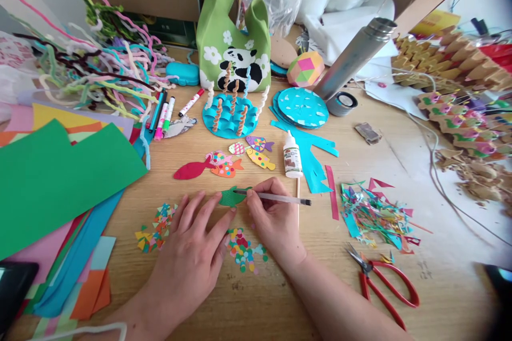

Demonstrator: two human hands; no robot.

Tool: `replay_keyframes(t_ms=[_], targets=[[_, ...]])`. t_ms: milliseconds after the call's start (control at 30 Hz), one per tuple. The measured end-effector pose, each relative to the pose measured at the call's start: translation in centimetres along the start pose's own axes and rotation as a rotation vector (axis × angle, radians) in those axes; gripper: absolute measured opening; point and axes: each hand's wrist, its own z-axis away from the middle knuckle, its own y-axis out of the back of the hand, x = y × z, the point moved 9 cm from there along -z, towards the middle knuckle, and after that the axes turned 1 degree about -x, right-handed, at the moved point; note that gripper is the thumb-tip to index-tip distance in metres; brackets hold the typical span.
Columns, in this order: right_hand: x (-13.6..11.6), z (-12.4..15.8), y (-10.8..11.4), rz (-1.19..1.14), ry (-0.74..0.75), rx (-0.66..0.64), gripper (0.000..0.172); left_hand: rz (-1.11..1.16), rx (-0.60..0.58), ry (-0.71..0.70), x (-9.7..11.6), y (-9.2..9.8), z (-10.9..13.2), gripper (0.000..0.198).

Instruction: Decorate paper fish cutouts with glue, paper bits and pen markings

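A small green paper fish (229, 198) lies on the table between my hands. My right hand (276, 218) grips a pen (280, 199) with a translucent barrel and dark end, held across the fish's tail side. Flat on the table, my left hand (196, 240) has its fingers spread, with fingertips at the fish's lower left edge. Colourful round paper dots (245, 250) sit between the hands, and small paper triangles (151, 234) lie left of my left hand. Above are a red paper fish (192, 170), an orange dotted fish (226, 168) and a yellow one (260, 159).
A white glue bottle (293, 157) stands beyond my right hand. Red-handled scissors (384, 282) and paper scraps (374, 216) are at right. Green card sheets (68, 181) cover the left. A blue disc with twisted stems (231, 117), markers (163, 114) and a steel flask (356, 58) stand further back.
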Motion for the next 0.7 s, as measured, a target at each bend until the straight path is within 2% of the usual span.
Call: replay_keyframes(t_ms=[700], targets=[[0.14,-0.03,0.05,-0.002,-0.002,0.011,0.016,0.006,0.008,0.001,-0.01,-0.02,-0.05,0.036]])
